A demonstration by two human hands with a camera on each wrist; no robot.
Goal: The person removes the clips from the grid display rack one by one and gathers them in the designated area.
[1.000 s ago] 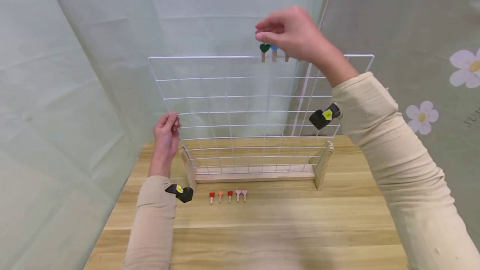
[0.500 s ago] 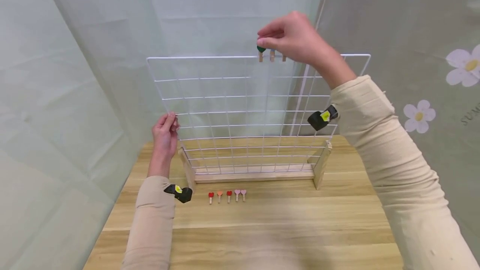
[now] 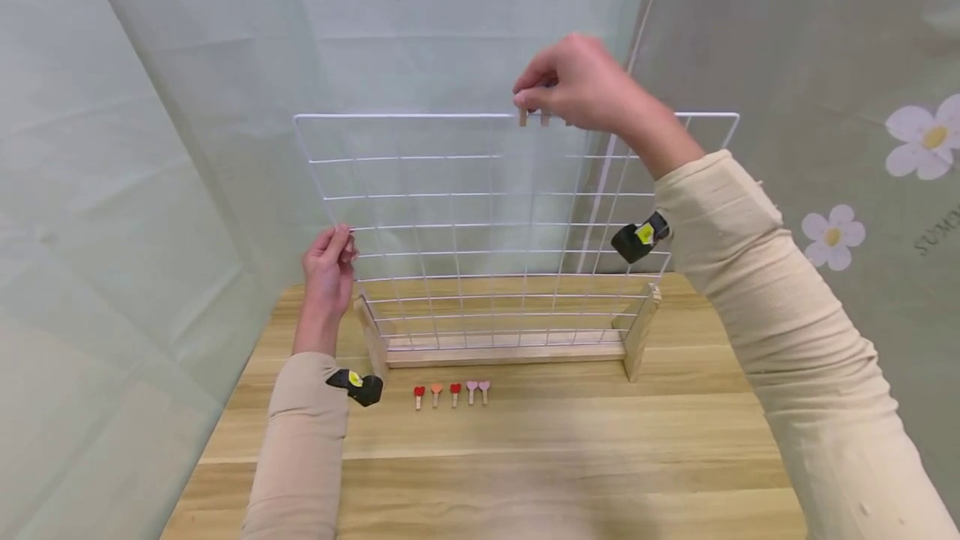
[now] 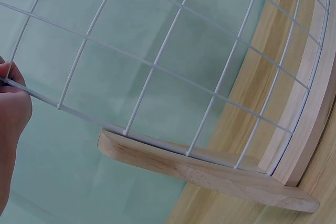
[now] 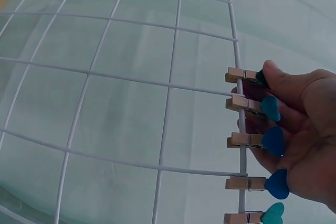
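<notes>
Head view: white wire grid panel (image 3: 495,223) standing upright in a wooden stand (image 3: 510,350) on a wooden table (image 3: 525,457). Right hand (image 3: 581,86) raised to the panel's top wire, fingers curled and pinching at small wooden clips (image 3: 523,117) hanging there, only the clip legs showing below the fingertips. Left hand (image 3: 328,261) at the panel's left edge, fingers closed round the outer wire about halfway up. Five loose heart-topped clips (image 3: 452,392) lined in a row on the table just in front of the stand, red and orange at left, pink at right. Cream sleeves on both arms, a black wrist camera (image 3: 637,237) strapped below the right one.

Left wrist view: left hand (image 4: 13,114) at the frame's left edge, fingertips pinching the edge wire of the grid panel (image 4: 173,66); wooden foot of the stand (image 4: 210,169) below, table beyond.

Right wrist view: five clips in a line on one wire of the grid panel (image 5: 168,87), hearts in blue and teal shades. Right hand (image 5: 299,129) with thumb and fingers narrowed on the dark green-hearted clip (image 5: 247,76) at the end of the row, the neighbouring hearts lying against the fingers.
</notes>
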